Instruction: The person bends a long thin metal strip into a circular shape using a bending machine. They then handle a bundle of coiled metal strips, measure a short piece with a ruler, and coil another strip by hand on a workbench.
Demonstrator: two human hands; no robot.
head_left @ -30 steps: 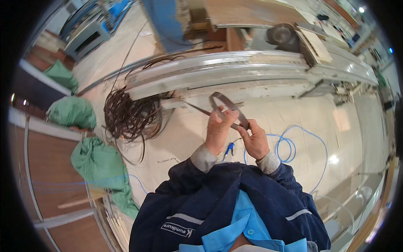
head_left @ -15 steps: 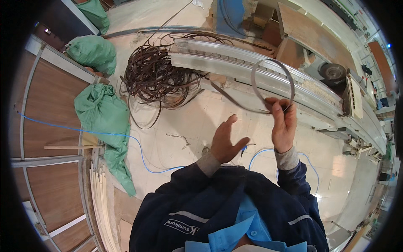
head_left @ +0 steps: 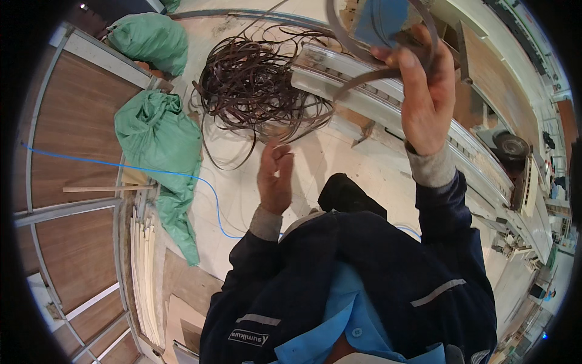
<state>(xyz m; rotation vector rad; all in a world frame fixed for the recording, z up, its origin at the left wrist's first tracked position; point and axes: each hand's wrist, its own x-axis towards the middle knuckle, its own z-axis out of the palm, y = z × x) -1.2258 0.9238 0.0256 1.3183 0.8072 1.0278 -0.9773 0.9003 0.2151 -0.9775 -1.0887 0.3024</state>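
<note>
My right hand [head_left: 427, 109] is raised at the upper right, closed on a looped dark brown edge-banding strip [head_left: 370, 77]. The loop rises past the top edge of the picture, and a length of it hangs toward the pile. My left hand [head_left: 274, 182] is lower and further left, fingers slightly bent and apart, with nothing visible in it. Just beyond its fingertips lies a large tangled pile of the same brown strip [head_left: 242, 88] on the floor.
A long pale metal machine rail [head_left: 345, 76] runs from beside the pile toward the right. Green sacks [head_left: 160, 130] stand along the left, by brown panels [head_left: 79, 109]. A blue hose [head_left: 209, 185] crosses the floor. Thin pale slats [head_left: 144, 267] lean at lower left.
My right hand has lifted the looped strip up and away from me. My left hand has moved left, nearer the pile, its fingers more bent. The whole view has shifted.
</note>
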